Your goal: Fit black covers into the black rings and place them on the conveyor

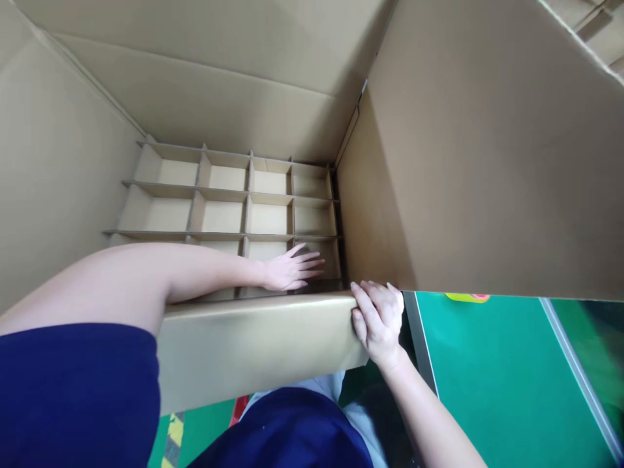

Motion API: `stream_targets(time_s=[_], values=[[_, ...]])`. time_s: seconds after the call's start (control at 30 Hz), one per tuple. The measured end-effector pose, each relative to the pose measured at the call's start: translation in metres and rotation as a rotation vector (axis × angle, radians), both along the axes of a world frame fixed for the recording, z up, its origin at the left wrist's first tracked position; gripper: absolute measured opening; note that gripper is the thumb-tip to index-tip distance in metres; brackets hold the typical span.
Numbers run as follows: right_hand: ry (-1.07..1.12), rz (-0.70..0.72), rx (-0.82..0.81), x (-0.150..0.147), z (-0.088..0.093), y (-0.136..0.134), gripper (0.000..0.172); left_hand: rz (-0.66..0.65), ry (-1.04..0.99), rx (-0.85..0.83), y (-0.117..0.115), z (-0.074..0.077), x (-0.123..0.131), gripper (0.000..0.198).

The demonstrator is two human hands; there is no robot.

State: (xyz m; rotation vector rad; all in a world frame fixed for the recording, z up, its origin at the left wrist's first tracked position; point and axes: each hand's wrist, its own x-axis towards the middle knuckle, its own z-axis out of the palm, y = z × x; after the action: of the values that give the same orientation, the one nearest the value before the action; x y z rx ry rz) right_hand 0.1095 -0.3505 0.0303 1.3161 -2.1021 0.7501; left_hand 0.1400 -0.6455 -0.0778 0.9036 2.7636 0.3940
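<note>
A large cardboard box (263, 331) stands open in front of me, its walls rising on the far, left and right sides. Down inside lies a cardboard divider grid (219, 193) with several square cells. My left hand (293, 266) reaches in over the near wall, fingers spread flat above the cells at the near right; whether it touches the grid I cannot tell. At the near right corner, my right hand (378, 318) curls its fingers over the top edge of the box's near wall. My left forearm hides part of the grid's nearest row.
To the right of the box is a green surface (507, 370) with a pale strip along it and a yellow and red item (467, 297) by the box flap. Yellow-black tape (173, 435) marks the green floor at lower left. More cardboard (597, 26) shows at upper right.
</note>
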Motion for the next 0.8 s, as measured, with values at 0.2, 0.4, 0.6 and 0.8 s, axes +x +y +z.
stream_targets(time_s=[0.2,0.4,0.6,0.8], values=[[0.011,0.000,0.015,0.000,-0.004,0.007,0.041,0.183,0.001,-0.060,-0.035,0.063,0.000,0.067],[0.067,-0.037,0.009,-0.006,-0.015,0.009,0.036,0.410,-0.059,-0.245,-0.142,0.101,0.067,0.069],[0.107,-0.010,0.019,-0.012,-0.018,0.014,0.033,0.193,-0.235,-0.116,-0.162,0.053,0.138,0.065],[0.129,-0.036,0.017,-0.014,-0.022,0.015,0.031,0.136,-0.270,-0.060,-0.162,0.026,0.149,0.057]])
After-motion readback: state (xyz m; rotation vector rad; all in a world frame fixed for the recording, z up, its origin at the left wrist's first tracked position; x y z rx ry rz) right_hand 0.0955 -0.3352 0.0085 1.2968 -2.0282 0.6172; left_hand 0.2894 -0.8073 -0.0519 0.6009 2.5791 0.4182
